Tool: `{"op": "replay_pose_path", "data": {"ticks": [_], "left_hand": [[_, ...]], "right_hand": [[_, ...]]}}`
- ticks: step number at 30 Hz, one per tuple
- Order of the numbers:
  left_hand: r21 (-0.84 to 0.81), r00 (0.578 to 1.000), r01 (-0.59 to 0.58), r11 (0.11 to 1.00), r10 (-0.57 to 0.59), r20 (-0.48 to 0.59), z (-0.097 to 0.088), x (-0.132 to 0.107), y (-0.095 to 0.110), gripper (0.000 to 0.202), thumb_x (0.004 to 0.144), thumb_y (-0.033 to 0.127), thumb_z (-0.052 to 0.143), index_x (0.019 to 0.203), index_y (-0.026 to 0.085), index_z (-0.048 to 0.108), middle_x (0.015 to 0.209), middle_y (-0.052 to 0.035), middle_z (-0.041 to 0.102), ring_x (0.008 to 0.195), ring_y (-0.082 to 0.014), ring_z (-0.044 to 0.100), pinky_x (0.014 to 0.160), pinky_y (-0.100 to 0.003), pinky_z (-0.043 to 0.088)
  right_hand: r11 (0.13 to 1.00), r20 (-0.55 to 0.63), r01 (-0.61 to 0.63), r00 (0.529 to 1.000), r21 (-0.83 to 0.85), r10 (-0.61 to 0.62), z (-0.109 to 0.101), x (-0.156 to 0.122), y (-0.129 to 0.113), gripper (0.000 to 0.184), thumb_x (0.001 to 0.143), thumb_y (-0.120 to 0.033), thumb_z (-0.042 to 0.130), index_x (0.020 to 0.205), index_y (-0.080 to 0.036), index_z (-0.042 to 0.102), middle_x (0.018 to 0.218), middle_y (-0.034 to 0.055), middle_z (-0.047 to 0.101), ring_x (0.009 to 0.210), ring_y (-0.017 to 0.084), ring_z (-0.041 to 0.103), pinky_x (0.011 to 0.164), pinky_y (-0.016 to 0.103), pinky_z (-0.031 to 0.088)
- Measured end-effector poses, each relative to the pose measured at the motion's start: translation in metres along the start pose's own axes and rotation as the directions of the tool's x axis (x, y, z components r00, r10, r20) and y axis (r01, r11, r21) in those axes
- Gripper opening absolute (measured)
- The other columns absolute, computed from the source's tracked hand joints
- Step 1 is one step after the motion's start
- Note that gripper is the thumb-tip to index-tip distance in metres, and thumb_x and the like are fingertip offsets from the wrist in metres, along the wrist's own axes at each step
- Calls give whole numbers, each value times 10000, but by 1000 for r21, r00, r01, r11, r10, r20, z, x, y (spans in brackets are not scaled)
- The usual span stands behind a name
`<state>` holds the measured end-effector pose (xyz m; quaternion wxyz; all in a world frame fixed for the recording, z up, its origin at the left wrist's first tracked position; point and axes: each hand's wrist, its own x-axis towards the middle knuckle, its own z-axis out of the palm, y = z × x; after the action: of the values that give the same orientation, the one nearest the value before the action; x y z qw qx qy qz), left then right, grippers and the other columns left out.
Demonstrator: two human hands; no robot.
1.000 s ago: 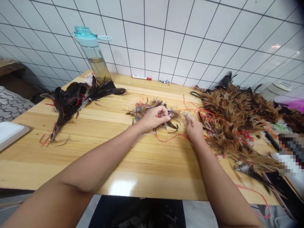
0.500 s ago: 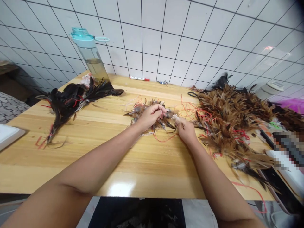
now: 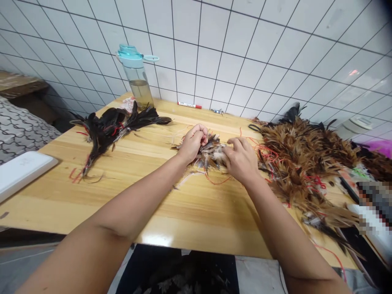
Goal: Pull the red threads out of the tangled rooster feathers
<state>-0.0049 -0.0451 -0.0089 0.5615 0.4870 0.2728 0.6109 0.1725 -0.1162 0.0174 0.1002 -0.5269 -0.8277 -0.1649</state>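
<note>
In the middle of the table lies a loose pile of brown and grey feathers (image 3: 211, 153) with pale fluffy bases. My left hand (image 3: 192, 143) is at the pile's left side with fingers curled in a pinch; what they hold is too small to make out. On the right side of the pile, my right hand (image 3: 241, 159) has its fingers apart and bent, its fingertips close over the pale fluff. Below the pile a thin red string (image 3: 217, 182) loops on the wood.
Black feathers tied with red string (image 3: 104, 126) lie left, before a water bottle (image 3: 139, 81). Strung brown feathers (image 3: 297, 143) cover the right side. A red-capped marker (image 3: 189, 105) rests near the tiled wall. A white device (image 3: 24, 171) sits at the left edge.
My right hand has let go of a pale fluffy tuft and its fingers have spread over the pile. My left hand stays curled. The view has shifted slightly left.
</note>
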Motion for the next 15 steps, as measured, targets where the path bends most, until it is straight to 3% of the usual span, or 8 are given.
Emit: {"op": "replay_pose_path", "data": {"ticks": [4, 8, 12, 15], "left_hand": [[37, 999, 3, 999, -4, 32, -2, 1, 1, 82, 745, 123, 467, 776, 169, 527, 620, 37, 494, 540, -65, 436, 527, -191, 328], [94, 999, 16, 995, -19, 30, -3, 1, 4, 86, 789, 168, 553, 874, 161, 561, 724, 25, 590, 591, -50, 495, 572, -174, 382], [102, 998, 48, 994, -53, 45, 0, 0, 3, 218, 771, 225, 676, 946, 151, 570, 780, 6, 655, 625, -52, 561, 621, -179, 434], [55, 993, 110, 992, -113, 46, 2, 0, 1, 289, 733, 276, 745, 912, 149, 557, 754, 8, 661, 606, -56, 589, 598, -178, 445]], "right_hand": [[996, 49, -86, 995, 27, 84, -2, 18, -8, 453, 769, -348, 666, 1210, -255, 621, 1523, 148, 301, 1411, 441, 134, 981, 565, 280], [952, 15, -270, 963, 146, 271, -2, 25, -2, 540, 724, -444, 701, 1230, -279, 608, 1532, 159, 269, 1418, 490, 86, 946, 650, 283], [825, -90, -432, 865, 364, 493, -8, 35, 18, 339, 782, -417, 625, 1065, -238, 676, 1345, 166, 492, 1336, 417, 323, 967, 624, 312], [698, -74, -412, 830, 586, 552, -11, 46, 27, 224, 815, -373, 567, 891, -195, 680, 1045, 127, 648, 1105, 310, 544, 976, 536, 369]]}}
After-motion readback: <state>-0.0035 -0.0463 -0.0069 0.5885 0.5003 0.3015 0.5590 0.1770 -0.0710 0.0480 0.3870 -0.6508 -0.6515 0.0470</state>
